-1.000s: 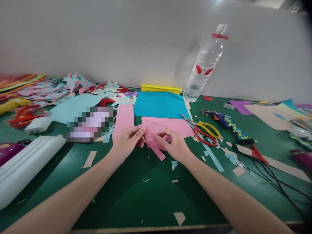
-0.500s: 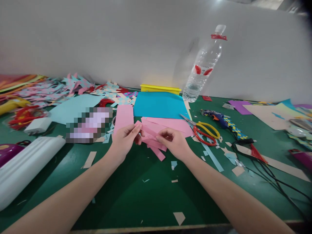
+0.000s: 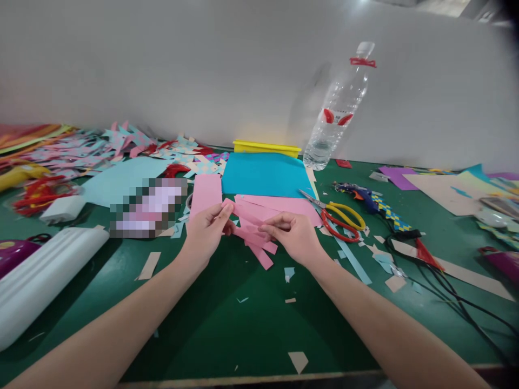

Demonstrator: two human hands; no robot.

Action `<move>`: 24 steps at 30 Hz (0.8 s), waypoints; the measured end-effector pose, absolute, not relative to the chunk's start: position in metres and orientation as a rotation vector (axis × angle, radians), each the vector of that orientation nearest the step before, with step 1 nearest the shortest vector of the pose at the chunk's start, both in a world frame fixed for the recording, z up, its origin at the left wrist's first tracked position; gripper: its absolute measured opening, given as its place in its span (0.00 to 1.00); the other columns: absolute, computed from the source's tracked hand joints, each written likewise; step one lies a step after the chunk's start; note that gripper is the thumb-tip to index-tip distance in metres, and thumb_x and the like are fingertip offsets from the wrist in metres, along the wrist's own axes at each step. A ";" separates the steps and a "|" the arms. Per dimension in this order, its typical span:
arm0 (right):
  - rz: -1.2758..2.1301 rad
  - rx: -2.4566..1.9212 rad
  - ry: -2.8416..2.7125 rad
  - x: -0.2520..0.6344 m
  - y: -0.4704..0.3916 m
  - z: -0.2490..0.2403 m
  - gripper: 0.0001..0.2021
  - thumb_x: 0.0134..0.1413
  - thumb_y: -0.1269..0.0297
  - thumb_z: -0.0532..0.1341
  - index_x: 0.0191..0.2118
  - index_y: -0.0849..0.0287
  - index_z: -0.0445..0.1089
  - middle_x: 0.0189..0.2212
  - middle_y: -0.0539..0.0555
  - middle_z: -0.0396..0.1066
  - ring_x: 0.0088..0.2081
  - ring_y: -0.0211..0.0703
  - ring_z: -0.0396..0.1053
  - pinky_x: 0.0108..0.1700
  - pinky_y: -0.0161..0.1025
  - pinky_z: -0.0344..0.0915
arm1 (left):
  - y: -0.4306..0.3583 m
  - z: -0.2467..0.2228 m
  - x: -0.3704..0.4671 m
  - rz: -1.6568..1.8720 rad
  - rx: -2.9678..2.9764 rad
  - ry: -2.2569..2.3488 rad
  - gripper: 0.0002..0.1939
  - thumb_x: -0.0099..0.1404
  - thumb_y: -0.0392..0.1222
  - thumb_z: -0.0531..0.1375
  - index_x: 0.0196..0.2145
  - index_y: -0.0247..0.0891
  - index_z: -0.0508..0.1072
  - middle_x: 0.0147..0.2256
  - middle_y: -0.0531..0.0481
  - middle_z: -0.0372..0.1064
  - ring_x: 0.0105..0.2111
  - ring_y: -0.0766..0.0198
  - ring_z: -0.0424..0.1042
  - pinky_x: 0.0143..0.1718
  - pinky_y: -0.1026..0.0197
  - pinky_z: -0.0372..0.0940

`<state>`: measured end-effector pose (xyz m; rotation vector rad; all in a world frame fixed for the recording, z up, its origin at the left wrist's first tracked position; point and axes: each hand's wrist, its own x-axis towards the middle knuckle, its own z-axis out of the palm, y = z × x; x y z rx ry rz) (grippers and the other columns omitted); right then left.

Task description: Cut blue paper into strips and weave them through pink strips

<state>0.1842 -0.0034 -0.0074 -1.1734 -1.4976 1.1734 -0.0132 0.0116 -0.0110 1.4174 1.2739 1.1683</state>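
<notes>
With my left hand (image 3: 208,229) I am pinching the pink paper strips (image 3: 248,215), thumb pressing on forefinger with no gap showing. With my right hand (image 3: 290,235) I am gripping them at the right, fingertips almost closing together. The strips are lying between my hands, over the middle of the green table (image 3: 211,324), just at the near side of the pink sheet (image 3: 284,207). In my judgement, I am now sorting or spreading strips (how many I am holding, I cannot tell). The next move is seeming to call for a light, even pinch, since the paper is looking thin. Far right, a bottle (image 3: 340,97) is carrying a label (image 3: 338,117) with red shapes, its writing being too small for reading.
</notes>
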 end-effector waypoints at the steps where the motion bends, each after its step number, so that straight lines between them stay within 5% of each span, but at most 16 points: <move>1: 1.133 -1.178 -1.511 0.184 -0.005 -0.006 0.07 0.50 0.61 0.65 0.32 0.59 0.74 0.29 0.55 0.78 0.27 0.41 0.75 0.34 0.40 0.73 | 0.011 -0.010 -0.014 1.146 1.412 1.306 0.17 0.64 0.56 0.56 0.31 0.38 0.72 0.22 0.52 0.69 0.24 0.66 0.67 0.28 0.66 0.61; 18: 1.041 -1.230 -1.574 0.189 -0.001 -0.006 0.08 0.52 0.58 0.62 0.33 0.58 0.72 0.27 0.53 0.75 0.25 0.39 0.72 0.33 0.41 0.71 | 0.014 -0.010 -0.022 1.230 1.458 1.360 0.16 0.62 0.54 0.59 0.39 0.39 0.74 0.25 0.51 0.68 0.26 0.64 0.69 0.26 0.65 0.66; 21: 1.032 -1.231 -1.658 0.189 0.001 -0.009 0.10 0.52 0.57 0.61 0.32 0.59 0.71 0.27 0.53 0.75 0.26 0.39 0.70 0.31 0.39 0.68 | 0.015 -0.011 -0.022 1.250 1.718 1.439 0.18 0.62 0.52 0.59 0.45 0.39 0.70 0.37 0.45 0.72 0.37 0.58 0.72 0.36 0.59 0.68; 24: 0.893 -1.280 -1.788 0.188 0.001 -0.012 0.11 0.54 0.56 0.59 0.29 0.58 0.70 0.21 0.50 0.70 0.23 0.37 0.65 0.26 0.36 0.61 | 0.014 -0.016 -0.018 1.255 2.135 1.527 0.25 0.62 0.50 0.59 0.54 0.38 0.61 0.54 0.39 0.62 0.53 0.50 0.62 0.51 0.48 0.60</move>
